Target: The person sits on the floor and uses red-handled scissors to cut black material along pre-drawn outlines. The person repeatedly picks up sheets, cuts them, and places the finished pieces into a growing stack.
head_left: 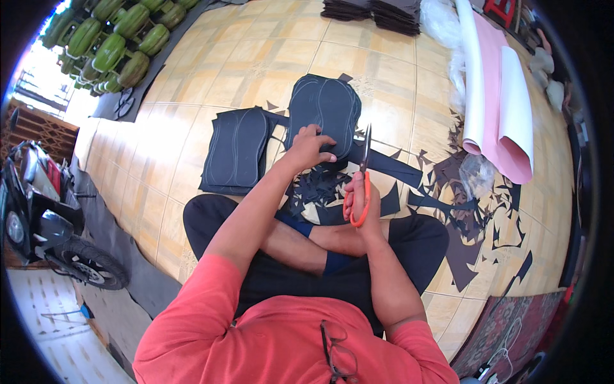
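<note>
My left hand (310, 148) rests on the near end of a stack of dark, rounded, sole-shaped pieces (325, 102). Its fingers are spread, thumb apart from the index finger. White curved lines run along the top piece. In my right hand (362, 197) is a pair of scissors (359, 219) with orange handles, blades pointing up and away from me. The blades look nearly closed and stand beside the stack, apart from it. To the left lies a second stack of dark, squarer sheets (238, 147), also marked with curved white lines. Dark offcuts (320, 191) are heaped before my crossed legs.
More scraps (457, 205) spread over the tiled floor (256, 70) to the right. Rolls of white and pink sheet (495, 96) lie beyond them. Dark stacked pieces (390, 16) sit at the far side. Green gas cylinders (109, 51) and a motorcycle (57, 217) stand left.
</note>
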`<action>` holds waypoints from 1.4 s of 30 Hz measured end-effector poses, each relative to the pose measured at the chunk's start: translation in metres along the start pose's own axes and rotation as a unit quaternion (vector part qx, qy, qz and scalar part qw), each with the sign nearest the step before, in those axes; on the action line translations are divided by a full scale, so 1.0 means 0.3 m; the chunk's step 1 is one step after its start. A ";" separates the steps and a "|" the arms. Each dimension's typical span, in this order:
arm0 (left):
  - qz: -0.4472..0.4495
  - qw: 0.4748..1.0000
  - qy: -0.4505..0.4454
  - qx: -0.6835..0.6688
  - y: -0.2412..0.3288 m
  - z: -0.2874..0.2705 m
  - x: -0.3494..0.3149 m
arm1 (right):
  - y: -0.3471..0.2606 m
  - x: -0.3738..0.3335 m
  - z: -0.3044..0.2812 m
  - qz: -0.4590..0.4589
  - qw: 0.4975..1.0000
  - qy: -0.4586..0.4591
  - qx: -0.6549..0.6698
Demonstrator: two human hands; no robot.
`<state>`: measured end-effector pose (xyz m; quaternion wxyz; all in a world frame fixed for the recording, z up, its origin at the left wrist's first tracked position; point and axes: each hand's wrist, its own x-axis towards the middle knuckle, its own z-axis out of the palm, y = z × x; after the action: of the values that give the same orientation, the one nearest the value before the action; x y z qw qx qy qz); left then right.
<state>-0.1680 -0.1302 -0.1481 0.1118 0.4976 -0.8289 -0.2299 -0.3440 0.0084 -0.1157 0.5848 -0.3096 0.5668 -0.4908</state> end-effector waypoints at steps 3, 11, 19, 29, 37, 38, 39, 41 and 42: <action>0.015 1.000 0.026 -0.007 -0.001 -0.004 -0.021 | -0.004 -0.009 -0.004 -0.002 1.000 0.005 0.001; -0.393 0.901 -0.076 0.166 -0.499 -0.213 -0.214 | -0.004 -0.023 0.006 -0.026 0.999 -0.017 -0.029; -0.587 0.784 -0.115 0.164 -0.638 -0.189 -0.316 | 0.014 -0.025 0.004 -0.017 0.996 -0.023 -0.088; -0.522 0.847 0.015 0.099 -0.643 -0.273 -0.358 | 0.010 -0.037 -0.006 -0.019 0.997 -0.026 -0.073; -0.177 0.821 0.345 -0.419 -0.186 -0.524 -0.384 | -0.039 -0.091 0.014 -0.022 0.993 -0.041 -0.110; -0.172 0.801 0.358 -0.448 -0.099 -0.540 -0.402 | -0.022 -0.090 0.016 -0.058 0.989 -0.037 -0.133; -0.160 0.784 0.352 -0.486 -0.042 -0.530 -0.421 | 0.012 -0.080 0.015 -0.094 0.982 -0.033 -0.158; -0.139 0.745 0.338 -0.559 0.048 -0.487 -0.460 | 0.050 -0.062 0.016 -0.144 0.971 -0.034 -0.186; -0.134 0.728 0.330 -0.586 0.093 -0.458 -0.476 | 0.063 -0.061 0.018 -0.157 0.968 -0.037 -0.190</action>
<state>-0.0642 -0.0309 -0.0089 0.6156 0.4836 -0.3649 -0.5041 -0.3323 0.0304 -0.1255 0.4517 -0.5180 0.5718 -0.4479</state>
